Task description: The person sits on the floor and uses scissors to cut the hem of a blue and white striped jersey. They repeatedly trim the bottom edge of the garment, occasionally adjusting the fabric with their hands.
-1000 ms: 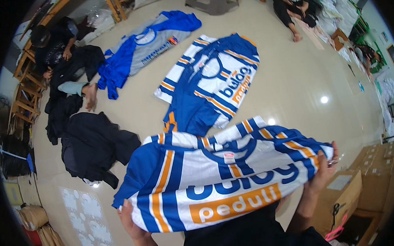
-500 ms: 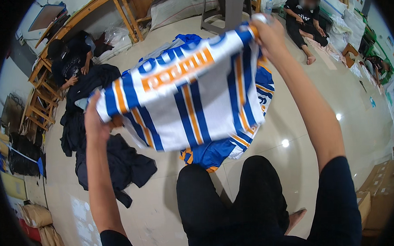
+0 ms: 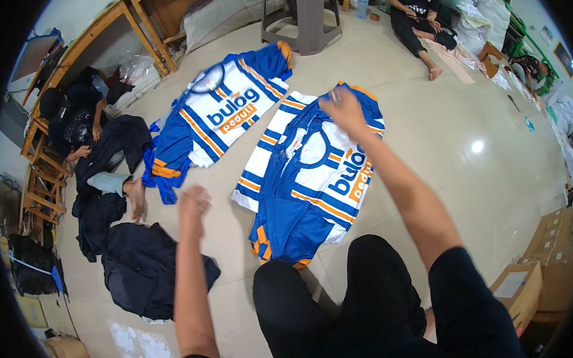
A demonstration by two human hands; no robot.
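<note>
A blue, white and orange striped jersey [image 3: 325, 177] lies spread on the floor in front of my knees, its collar facing up. My right hand [image 3: 346, 112] is over its far part, near a sleeve; motion smears the fingers, and contact with the cloth is unclear. Beneath and to its left, white cloth with blue and orange bands [image 3: 251, 174] shows. Farther left lies a second matching jersey [image 3: 232, 104], folded, with blue cloth under its left edge. My left hand [image 3: 195, 205] is in the air, right of the dark clothes, blurred, with no cloth visible in it.
Dark clothes [image 3: 143, 268] lie in a heap at the left. Two seated people [image 3: 73, 124] [image 3: 417, 13] are at the far left and far right. A grey plastic stool [image 3: 305, 18] stands at the back, beside a water bottle [image 3: 362, 3]. Cardboard boxes [image 3: 552, 257] are stacked at the right.
The jersey stretched between my raised hands has been let go. A folded jersey now lies at the far left. My right hand has come down over the near jersey; my left has moved right and lower.
</note>
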